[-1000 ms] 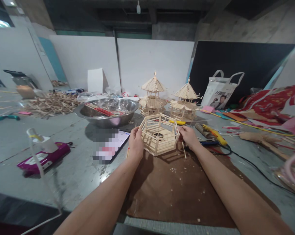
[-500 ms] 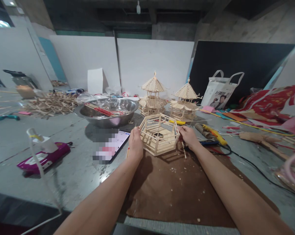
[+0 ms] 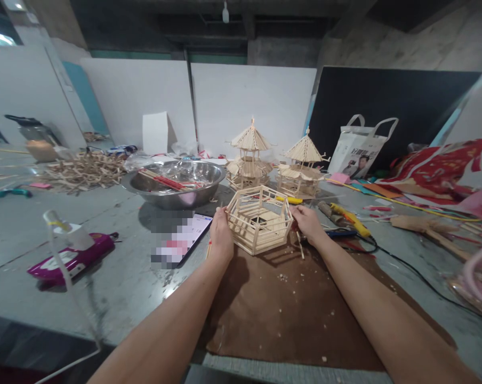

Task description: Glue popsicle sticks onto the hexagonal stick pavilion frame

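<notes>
Stick frame (image 3: pixel 247 225) at far end of mat (image 3: pixel 281 320), open side up! Left grip (image 3: pixel 222 234) pinches left rim, right grip (image 3: pixel 308 224) pinches right: opposite holds, likely for level balance.

Wearer's left hand (image 3: pixel 222 234) and right hand (image 3: pixel 307 223): both bare, nail detail too small to tell. Left forearm (image 3: pixel 165 320), at left of brown mat (image 3: pixel 281 314): bare, narrow at wrist, broader toward elbow. Right forearm (image 3: pixel 377 298), at mat's right side: bare, similar taper
</notes>
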{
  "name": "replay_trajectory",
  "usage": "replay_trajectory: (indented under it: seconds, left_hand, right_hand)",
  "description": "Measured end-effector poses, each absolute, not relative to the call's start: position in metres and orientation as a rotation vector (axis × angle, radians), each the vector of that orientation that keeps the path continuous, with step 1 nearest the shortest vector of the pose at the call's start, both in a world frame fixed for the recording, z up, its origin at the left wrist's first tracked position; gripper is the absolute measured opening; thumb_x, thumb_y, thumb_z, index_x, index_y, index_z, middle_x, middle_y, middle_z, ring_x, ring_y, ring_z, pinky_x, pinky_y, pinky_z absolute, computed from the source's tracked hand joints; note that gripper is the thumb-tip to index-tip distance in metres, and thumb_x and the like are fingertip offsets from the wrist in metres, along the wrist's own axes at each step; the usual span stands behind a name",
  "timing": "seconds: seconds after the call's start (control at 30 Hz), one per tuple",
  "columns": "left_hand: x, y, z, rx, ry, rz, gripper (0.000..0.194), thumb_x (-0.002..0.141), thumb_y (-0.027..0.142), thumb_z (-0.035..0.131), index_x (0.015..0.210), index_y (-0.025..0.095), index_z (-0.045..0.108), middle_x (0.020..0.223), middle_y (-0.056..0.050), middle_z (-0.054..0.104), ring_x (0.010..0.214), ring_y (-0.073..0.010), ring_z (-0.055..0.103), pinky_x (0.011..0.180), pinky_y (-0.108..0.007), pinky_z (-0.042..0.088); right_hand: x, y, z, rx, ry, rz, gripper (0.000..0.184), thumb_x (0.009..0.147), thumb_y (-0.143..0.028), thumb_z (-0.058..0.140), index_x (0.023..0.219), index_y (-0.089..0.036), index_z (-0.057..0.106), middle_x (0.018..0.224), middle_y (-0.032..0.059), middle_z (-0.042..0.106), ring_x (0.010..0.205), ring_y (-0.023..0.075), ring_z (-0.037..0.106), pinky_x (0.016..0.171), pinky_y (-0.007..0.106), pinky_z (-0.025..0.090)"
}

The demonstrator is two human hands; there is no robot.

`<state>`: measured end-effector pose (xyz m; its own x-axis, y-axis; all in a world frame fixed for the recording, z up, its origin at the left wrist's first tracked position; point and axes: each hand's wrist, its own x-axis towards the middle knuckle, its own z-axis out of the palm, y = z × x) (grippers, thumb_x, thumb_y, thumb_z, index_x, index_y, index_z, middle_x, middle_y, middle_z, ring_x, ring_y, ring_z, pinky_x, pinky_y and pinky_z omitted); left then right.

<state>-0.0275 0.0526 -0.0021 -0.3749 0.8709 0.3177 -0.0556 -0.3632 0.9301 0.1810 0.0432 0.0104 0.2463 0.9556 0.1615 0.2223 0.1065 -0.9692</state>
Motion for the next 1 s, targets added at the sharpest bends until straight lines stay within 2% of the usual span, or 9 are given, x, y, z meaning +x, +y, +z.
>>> replay_trajectory:
  seconds: [0.5,0.73,0.9,1.0]
  left_hand:
    - [-0.028,0.052,-0.001,1.146,1.190,1.813,0.047,0.080,0.052,0.033,0.091,0.017,0.061,0.095,-0.007,0.062,0.092,-0.0197,0.054,0.085,-0.034,0.039]
    - [-0.027,0.051,0.003,1.104,1.224,1.784,0.046,0.082,0.050,0.030,0.093,0.016,0.059,0.095,-0.008,0.060,0.091,-0.0186,0.053,0.085,-0.033,0.039]
    - [-0.027,0.044,0.005,1.402,1.398,1.940,0.041,0.084,0.043,0.028,0.102,0.017,0.053,0.107,-0.009,0.051,0.106,-0.0188,0.043,0.095,-0.035,0.029]
    - [-0.024,0.030,0.010,1.828,1.376,2.012,0.039,0.084,0.037,0.032,0.116,0.017,0.044,0.124,-0.011,0.036,0.119,-0.0191,0.030,0.102,-0.036,0.019]
  right_hand:
    - [0.180,0.042,0.011,-1.367,-1.205,0.820,0.022,0.070,-0.040,0.048,0.061,-0.020,0.047,0.041,-0.0058,0.048,0.033,0.0092,0.047,0.033,0.019,0.036]
    - [0.183,0.043,0.013,-1.364,-1.165,0.825,0.018,0.071,-0.036,0.048,0.065,-0.019,0.049,0.048,-0.0045,0.053,0.034,0.0087,0.049,0.032,0.019,0.036]
    - [0.198,0.044,0.025,-1.338,-1.072,0.742,0.015,0.071,-0.033,0.049,0.074,-0.018,0.049,0.058,-0.0040,0.057,0.034,0.0060,0.048,0.033,0.017,0.035]
    - [0.207,0.039,0.042,-1.250,-0.985,0.636,0.016,0.071,-0.033,0.049,0.076,-0.019,0.049,0.059,-0.0054,0.055,0.035,0.0055,0.048,0.034,0.018,0.037]
